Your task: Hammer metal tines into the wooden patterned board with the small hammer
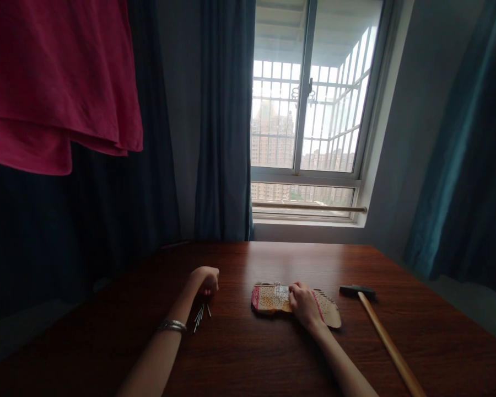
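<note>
From where I stand, someone is working at the brown table (pixel 256 353), with a multicoloured, dotted insole (pixel 268 300) lying flat near the middle, crosswise to the person. The right hand (pixel 302 303) rests on it, fingers bent together over its middle part; I cannot tell whether the fingertips are pinching anything. Just left of those fingers, a few thin nails (pixel 277 286) stand upright on the insole, close together. Well to the left, the left hand (pixel 207 278) bends down at the wrist with its fingers curled under, right by the far ends of some loose metal rods (pixel 199 318) spread on the tabletop. Its fingertips are mostly hidden, so I can't say if they grip one. A silvery bracelet (pixel 172 326) circles that wrist. To the right of the insole, apart from it, lies a hammer (pixel 388 339), its dark head away from the person and its wooden handle running back towards the near edge. Beyond the table are a barred window (pixel 308 88) and a blue curtain (pixel 225 121).
</note>
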Demonstrator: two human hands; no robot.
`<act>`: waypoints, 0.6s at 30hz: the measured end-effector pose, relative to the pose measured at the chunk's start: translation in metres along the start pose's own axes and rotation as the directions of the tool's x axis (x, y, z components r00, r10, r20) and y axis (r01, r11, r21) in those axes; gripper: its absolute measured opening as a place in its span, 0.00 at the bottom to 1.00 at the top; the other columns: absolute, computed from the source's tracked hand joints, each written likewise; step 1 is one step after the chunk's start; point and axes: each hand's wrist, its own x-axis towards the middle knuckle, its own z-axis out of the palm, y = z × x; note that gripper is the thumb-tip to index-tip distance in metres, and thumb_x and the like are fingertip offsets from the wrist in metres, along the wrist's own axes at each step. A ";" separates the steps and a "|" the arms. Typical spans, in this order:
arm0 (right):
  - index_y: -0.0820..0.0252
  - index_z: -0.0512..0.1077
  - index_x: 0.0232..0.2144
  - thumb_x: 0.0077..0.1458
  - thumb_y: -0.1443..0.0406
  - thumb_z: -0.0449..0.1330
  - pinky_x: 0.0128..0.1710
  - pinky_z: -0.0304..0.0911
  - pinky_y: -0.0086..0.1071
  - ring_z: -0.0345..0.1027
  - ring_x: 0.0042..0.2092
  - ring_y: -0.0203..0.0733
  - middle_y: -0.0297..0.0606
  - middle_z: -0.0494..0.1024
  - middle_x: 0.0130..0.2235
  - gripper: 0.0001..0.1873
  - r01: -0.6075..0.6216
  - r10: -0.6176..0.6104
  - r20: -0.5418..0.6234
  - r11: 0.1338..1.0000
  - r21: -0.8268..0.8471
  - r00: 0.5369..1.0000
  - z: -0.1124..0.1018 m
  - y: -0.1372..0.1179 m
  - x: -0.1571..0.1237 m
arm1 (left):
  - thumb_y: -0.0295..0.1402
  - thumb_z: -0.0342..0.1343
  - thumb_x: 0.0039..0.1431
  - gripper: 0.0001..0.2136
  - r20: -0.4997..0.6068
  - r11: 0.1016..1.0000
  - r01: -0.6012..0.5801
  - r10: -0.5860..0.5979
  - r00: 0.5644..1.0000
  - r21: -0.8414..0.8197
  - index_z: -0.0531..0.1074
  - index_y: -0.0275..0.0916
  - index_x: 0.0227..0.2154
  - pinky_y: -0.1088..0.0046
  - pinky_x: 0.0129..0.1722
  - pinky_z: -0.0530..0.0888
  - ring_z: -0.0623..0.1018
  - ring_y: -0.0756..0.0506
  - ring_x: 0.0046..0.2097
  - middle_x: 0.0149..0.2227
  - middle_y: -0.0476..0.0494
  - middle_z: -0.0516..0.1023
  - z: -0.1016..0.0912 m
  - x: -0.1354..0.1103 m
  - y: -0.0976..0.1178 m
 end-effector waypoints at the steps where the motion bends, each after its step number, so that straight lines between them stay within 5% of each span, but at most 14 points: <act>1: 0.59 0.73 0.31 0.51 0.70 0.50 0.45 0.57 0.33 0.65 0.42 0.44 0.42 0.73 0.37 0.12 -0.004 0.004 -0.016 0.999 0.034 1.000 -0.001 -0.001 0.001 | 0.25 0.60 0.31 0.08 0.053 1.000 0.012 -0.012 0.999 0.010 0.64 0.34 0.12 0.71 0.20 0.66 0.67 0.48 0.18 0.13 0.46 0.67 -0.002 0.003 0.002; 3: 0.60 0.73 0.34 0.51 0.69 0.50 0.47 0.56 0.36 0.64 0.45 0.46 0.44 0.72 0.39 0.13 -0.014 0.020 -0.058 0.994 0.107 0.998 -0.005 -0.002 0.002 | 0.26 0.58 0.34 0.04 0.048 0.999 -0.039 0.039 0.998 0.007 0.67 0.34 0.15 0.74 0.21 0.66 0.67 0.49 0.19 0.15 0.48 0.68 -0.007 0.005 0.010; 6: 0.60 0.73 0.36 0.50 0.67 0.50 0.47 0.57 0.38 0.64 0.44 0.47 0.44 0.72 0.41 0.14 -0.046 0.072 -0.104 0.969 0.241 0.992 -0.010 -0.005 0.005 | 0.27 0.55 0.38 0.03 -0.096 0.956 -0.287 0.292 0.952 0.062 0.70 0.34 0.20 0.77 0.24 0.65 0.69 0.50 0.23 0.18 0.50 0.70 -0.015 0.001 0.030; 11: 0.59 0.73 0.31 0.46 0.61 0.54 0.25 0.62 0.31 0.64 0.26 0.38 0.35 0.72 0.25 0.12 -0.180 0.211 0.002 0.830 0.528 0.977 -0.010 -0.013 0.005 | 0.29 0.52 0.46 0.05 -0.328 0.766 -0.608 0.640 0.695 0.206 0.72 0.34 0.25 0.80 0.28 0.64 0.69 0.52 0.27 0.24 0.50 0.72 -0.007 -0.019 0.078; 14: 0.61 0.74 0.30 0.45 0.58 0.56 0.14 0.52 0.25 0.57 0.19 0.31 0.30 0.68 0.21 0.14 -0.290 0.259 0.152 0.667 0.686 0.954 -0.007 -0.020 0.004 | 0.27 0.51 0.49 0.05 -0.388 0.683 -0.678 0.722 0.573 0.271 0.71 0.35 0.27 0.79 0.29 0.64 0.69 0.52 0.26 0.23 0.50 0.71 0.019 -0.028 0.107; 18: 0.62 0.74 0.29 0.45 0.54 0.57 0.14 0.47 0.22 0.53 0.18 0.26 0.31 0.67 0.24 0.17 -0.391 0.285 0.287 0.435 0.811 0.914 -0.004 -0.027 0.003 | 0.25 0.46 0.54 0.07 -0.398 0.534 -0.757 0.831 0.389 0.376 0.70 0.36 0.28 0.76 0.33 0.65 0.70 0.50 0.29 0.25 0.47 0.71 0.065 -0.031 0.130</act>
